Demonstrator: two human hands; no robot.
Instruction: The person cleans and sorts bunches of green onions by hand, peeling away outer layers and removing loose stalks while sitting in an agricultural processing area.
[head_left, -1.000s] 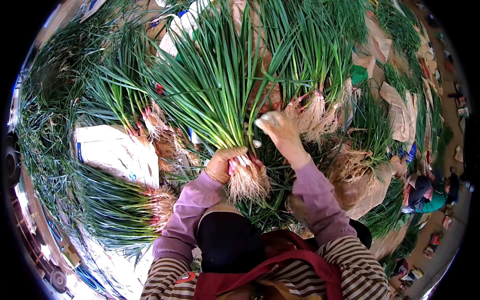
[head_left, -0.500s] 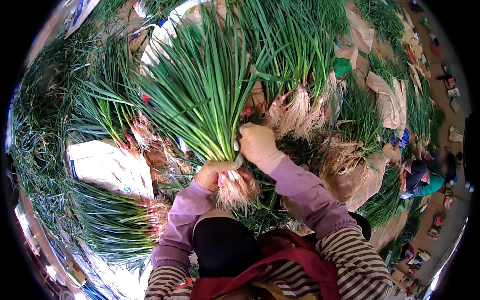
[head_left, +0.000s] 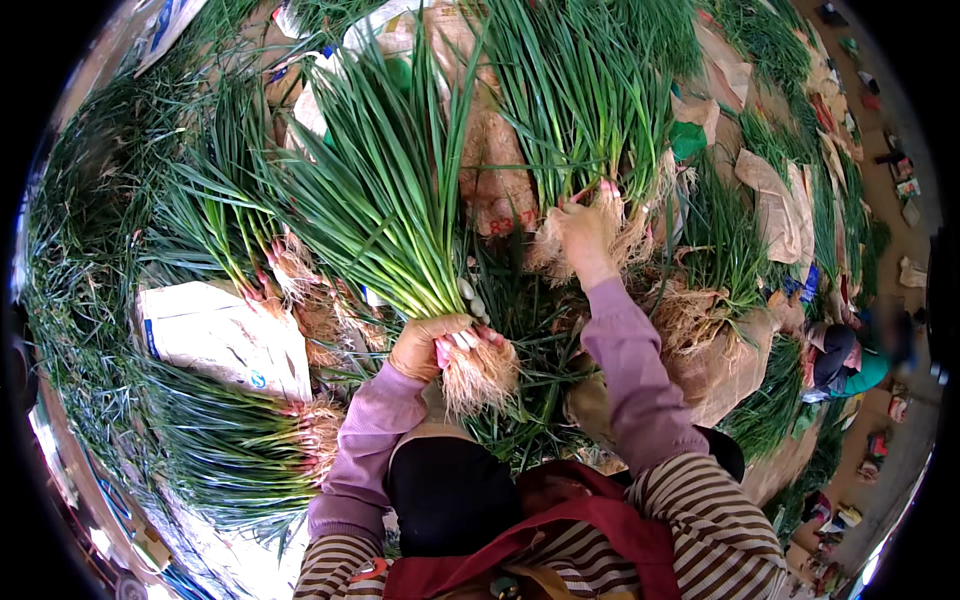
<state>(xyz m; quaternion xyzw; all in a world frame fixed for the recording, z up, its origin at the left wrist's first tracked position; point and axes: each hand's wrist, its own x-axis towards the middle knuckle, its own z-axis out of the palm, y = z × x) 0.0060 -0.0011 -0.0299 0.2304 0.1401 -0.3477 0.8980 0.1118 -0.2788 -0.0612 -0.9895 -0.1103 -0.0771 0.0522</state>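
Observation:
My left hand [head_left: 425,346] is closed round the lower stems of a thick bunch of green garlic [head_left: 415,235]. Its long flat leaves fan up and to the left, while pinkish-white bulbs and pale roots hang below my fist. A few white bulbs stick out along the bunch's right side. Farther right, my right hand [head_left: 588,242] reaches into a heap of green garlic [head_left: 590,110], its fingers closed at the stem bases just above the tangled roots. Exactly how many stems those fingers pinch is hidden.
Left of me lie a neat bundle of green garlic [head_left: 230,445], a white sack [head_left: 225,335] and a smaller bunch [head_left: 235,230]. Brown sacking [head_left: 495,165] shows between the two heaps. Another rooted bunch [head_left: 700,300] lies right. A person in green [head_left: 865,372] sits at far right.
My right hand has left the held bunch and moved right and away to the heap, closing at its stem bases. My left hand keeps its grip, the bunch leaning slightly more left.

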